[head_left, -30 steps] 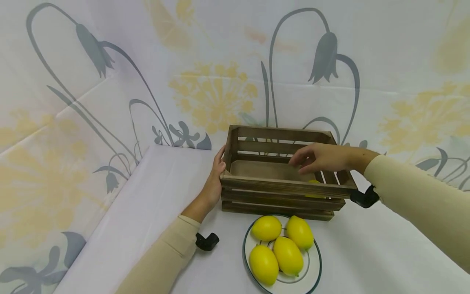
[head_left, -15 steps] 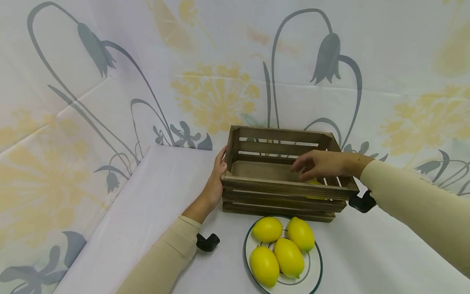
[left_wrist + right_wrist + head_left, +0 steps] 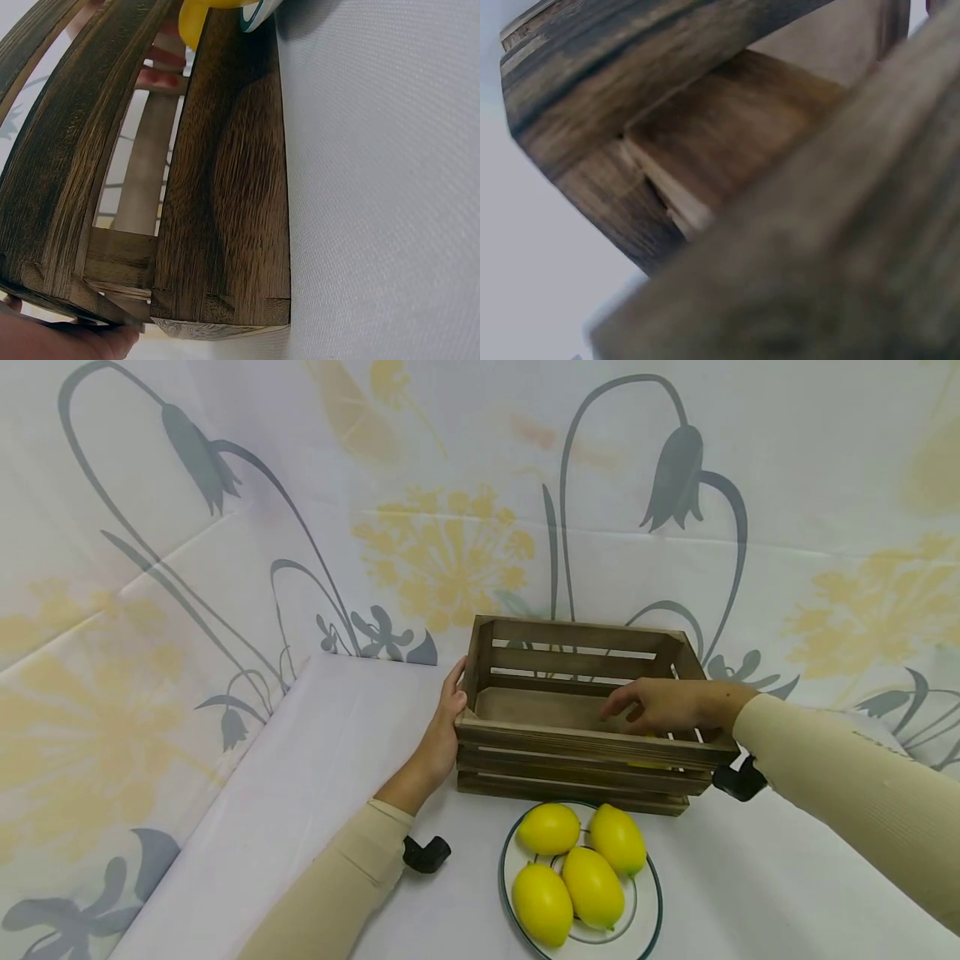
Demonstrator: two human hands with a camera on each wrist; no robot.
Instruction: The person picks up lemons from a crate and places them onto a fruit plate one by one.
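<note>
A brown slatted wooden crate (image 3: 592,743) stands against the back cloth. My left hand (image 3: 438,735) holds its left end, thumb at the front corner; in the left wrist view the same hand (image 3: 67,341) lies at the crate's end. My right hand (image 3: 667,703) reaches in at the right part of the crate, fingers loosely bent and pointing down. A lemon (image 3: 647,765) shows through the front slats below that hand, mostly hidden. In the left wrist view, right-hand fingers (image 3: 161,67) appear through a gap. The right wrist view shows crate wood, blurred up close.
In front of the crate sits a white plate (image 3: 641,927) with a dark green rim, bearing several lemons (image 3: 592,887). A white cloth (image 3: 360,718) covers the table. Behind it hangs flower-printed cloth (image 3: 450,552).
My right hand has sunk lower into the crate, toward the lemon inside. The left hand keeps its place on the crate's end.
</note>
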